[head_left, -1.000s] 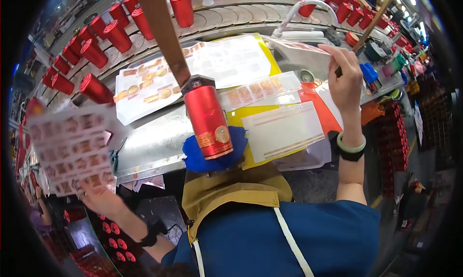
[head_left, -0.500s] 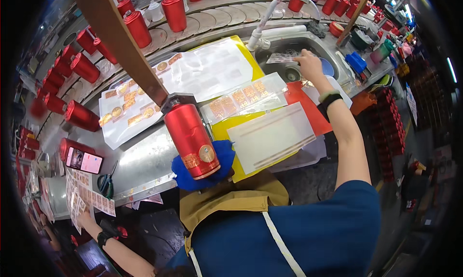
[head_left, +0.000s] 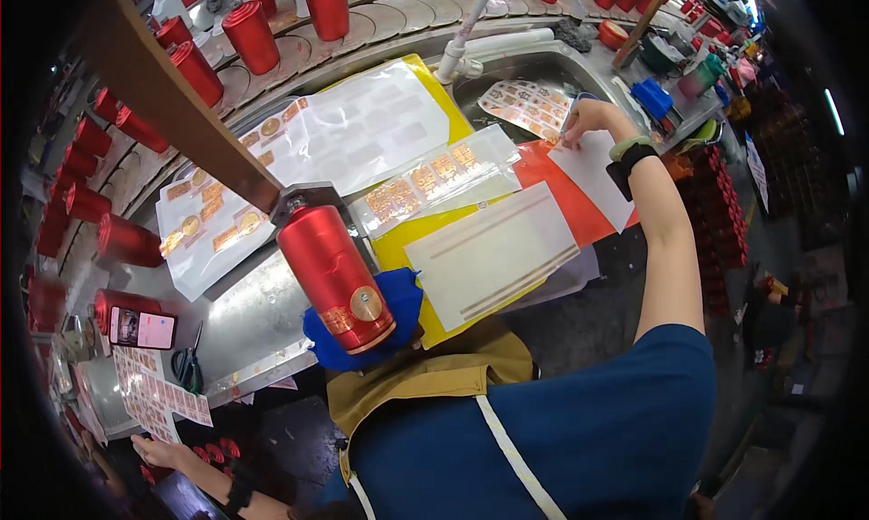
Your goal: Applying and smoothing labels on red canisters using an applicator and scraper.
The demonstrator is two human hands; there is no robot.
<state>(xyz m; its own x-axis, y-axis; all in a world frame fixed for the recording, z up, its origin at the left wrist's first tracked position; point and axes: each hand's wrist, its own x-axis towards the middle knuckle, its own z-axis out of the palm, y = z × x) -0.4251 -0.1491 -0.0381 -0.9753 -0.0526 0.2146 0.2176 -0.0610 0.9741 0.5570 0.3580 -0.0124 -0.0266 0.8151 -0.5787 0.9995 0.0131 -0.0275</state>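
Observation:
My right hand [head_left: 593,122] is closed on the edge of a white decal sheet [head_left: 529,106] printed with gold and brown designs, tilted over the metal sink [head_left: 484,76]. At the lower left, my left hand [head_left: 163,451] has its fingers stretched out just below several printed decal sheets [head_left: 149,386] at the counter's end. A red bottle [head_left: 324,268] with a gold label leans before me on a blue cloth [head_left: 407,301], its neck at a holder on a wooden bar [head_left: 195,113]. Clear film with gold decals [head_left: 421,187] lies to its right.
White backing sheets with gold decals [head_left: 213,208] and a pale plastic board [head_left: 493,253] cover the counter. Scissors [head_left: 188,368] and a phone [head_left: 142,327] lie at left. A curved faucet [head_left: 462,45] stands by the sink. Red bottles [head_left: 251,36] line the conveyor [head_left: 407,31].
My right hand has drawn the decal sheet up and turned its printed face into view. My left hand has let go of a sheet and moved down. The view has shifted slightly.

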